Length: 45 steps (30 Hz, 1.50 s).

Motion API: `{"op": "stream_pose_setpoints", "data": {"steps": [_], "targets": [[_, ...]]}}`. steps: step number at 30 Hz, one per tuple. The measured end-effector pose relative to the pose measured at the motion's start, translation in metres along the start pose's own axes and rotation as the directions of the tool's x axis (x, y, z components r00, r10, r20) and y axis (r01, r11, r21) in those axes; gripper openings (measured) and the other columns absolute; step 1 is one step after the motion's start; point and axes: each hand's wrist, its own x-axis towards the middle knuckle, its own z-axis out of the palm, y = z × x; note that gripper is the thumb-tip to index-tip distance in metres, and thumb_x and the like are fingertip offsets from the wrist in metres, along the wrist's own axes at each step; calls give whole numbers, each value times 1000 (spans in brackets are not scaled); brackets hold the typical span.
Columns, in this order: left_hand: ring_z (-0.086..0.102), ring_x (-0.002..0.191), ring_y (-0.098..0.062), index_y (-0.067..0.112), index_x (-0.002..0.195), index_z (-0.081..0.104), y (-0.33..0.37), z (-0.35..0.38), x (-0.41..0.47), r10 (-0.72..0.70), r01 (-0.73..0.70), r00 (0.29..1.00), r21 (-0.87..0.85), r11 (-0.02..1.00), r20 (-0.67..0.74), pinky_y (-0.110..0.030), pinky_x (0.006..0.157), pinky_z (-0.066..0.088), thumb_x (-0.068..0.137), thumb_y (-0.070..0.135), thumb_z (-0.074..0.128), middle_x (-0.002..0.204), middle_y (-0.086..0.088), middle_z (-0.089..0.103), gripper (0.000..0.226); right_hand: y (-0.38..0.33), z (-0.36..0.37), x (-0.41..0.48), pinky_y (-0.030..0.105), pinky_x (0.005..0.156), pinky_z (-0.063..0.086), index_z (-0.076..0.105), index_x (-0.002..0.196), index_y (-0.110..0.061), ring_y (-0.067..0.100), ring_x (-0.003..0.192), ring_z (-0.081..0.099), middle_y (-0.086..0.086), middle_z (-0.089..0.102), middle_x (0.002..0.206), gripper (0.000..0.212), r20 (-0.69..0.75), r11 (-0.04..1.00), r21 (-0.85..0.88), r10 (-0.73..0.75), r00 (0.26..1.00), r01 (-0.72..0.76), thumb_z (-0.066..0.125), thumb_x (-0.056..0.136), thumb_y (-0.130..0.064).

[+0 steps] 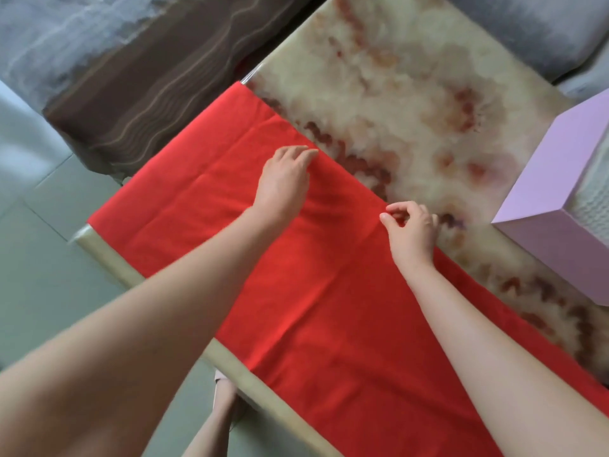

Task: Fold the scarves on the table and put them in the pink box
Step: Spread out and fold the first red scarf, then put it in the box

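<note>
A red scarf [329, 291] lies spread flat along the near side of the marble-patterned table [395, 87], one end hanging over the left edge. My left hand [285, 183] rests on the scarf's far edge with its fingers almost straight. My right hand [410, 225] sits further right on the same edge, fingers curled, thumb and forefinger pinching the cloth. The pink box [543, 199] stands at the right side of the table, apart from both hands, with something pale and knitted [590, 196] inside it.
A brown striped cushion [148, 84] and grey upholstery [56, 37] lie beyond the table's left end. More grey seating [543, 31] is at the far right. Below the table's near edge are green floor tiles [49, 258] and my foot [225, 394].
</note>
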Motion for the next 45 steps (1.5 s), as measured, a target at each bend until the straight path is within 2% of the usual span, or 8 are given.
{"op": "stream_pose_setpoints", "data": {"steps": [5, 20, 26, 31, 35, 40, 42, 45], "targets": [[45, 117, -30, 20, 124, 61, -7, -3, 45, 57, -69, 988, 77, 995, 144, -41, 97, 39, 87, 10, 58, 126, -7, 55, 39, -1, -2, 4, 19, 75, 23, 64, 84, -17, 22, 95, 43, -2, 55, 82, 7, 40, 998, 48, 46, 998, -48, 69, 83, -22], [48, 106, -25, 16, 94, 69, 8, 2, 64, 14, -13, 1000, 62, 998, -12, -32, 74, 35, 80, 21, 67, 103, -4, 61, 15, -3, -3, 21, 25, 81, 23, 63, 81, -26, 22, 104, 45, -1, 65, 81, 9, -19, 991, -63, 116, 993, -117, 63, 88, -31], [40, 122, -29, 14, 117, 57, 15, 20, 55, -39, 41, 999, 173, 984, -17, -38, 95, 34, 84, 17, 61, 128, -9, 48, 33, -1, 4, 17, 32, 92, 30, 63, 97, -20, 27, 107, 45, 4, 61, 105, 13, -71, 991, -130, 22, 997, -31, 64, 86, -27], [36, 132, -31, 16, 127, 54, 32, 29, -8, 97, -93, 994, 61, 994, -57, -48, 112, 26, 81, 22, 50, 141, -12, 42, 46, 3, -5, -15, 33, 92, 30, 61, 111, -14, 32, 103, 50, 11, 56, 109, 25, -179, 978, -100, -200, 963, 185, 59, 86, -20], [14, 146, -27, 21, 145, 35, 36, 46, -103, 152, -188, 966, 168, 968, 209, -55, 113, 11, 89, 45, 34, 157, -8, 21, 61, 34, -8, -74, 36, 102, 28, 47, 137, -15, 28, 124, 44, 10, 49, 136, 48, 66, 915, -241, -318, 946, 325, 39, 95, -38], [2, 147, -24, 30, 151, 13, 23, 61, -140, 152, -269, 932, 349, 898, 328, -60, 114, 5, 89, 65, 20, 160, -3, 7, 71, 86, -16, -95, 35, 118, 3, 1, 152, -24, 17, 147, -1, 3, -3, 160, 71, 357, 828, -355, -308, 882, 434, 7, 93, -63], [2, 147, -28, 29, 151, 14, 37, 62, -129, 81, -200, 941, 346, 917, 330, -62, 110, 1, 87, 65, 21, 160, -5, 7, 74, 88, -24, -85, 31, 118, 3, 7, 152, -21, 16, 147, 3, 3, 0, 160, 73, 322, 917, -210, -263, 909, 340, 13, 93, -63], [-5, 147, -27, 24, 151, 12, 67, 63, -114, 48, -154, 938, 290, 944, 342, -58, 112, -2, 90, 58, 23, 160, -6, 1, 71, 99, -48, -78, 31, 109, 23, 47, 137, -12, 27, 132, 38, 12, 40, 145, 51, 30, 985, -56, -159, 987, 160, 46, 93, -39]]}}
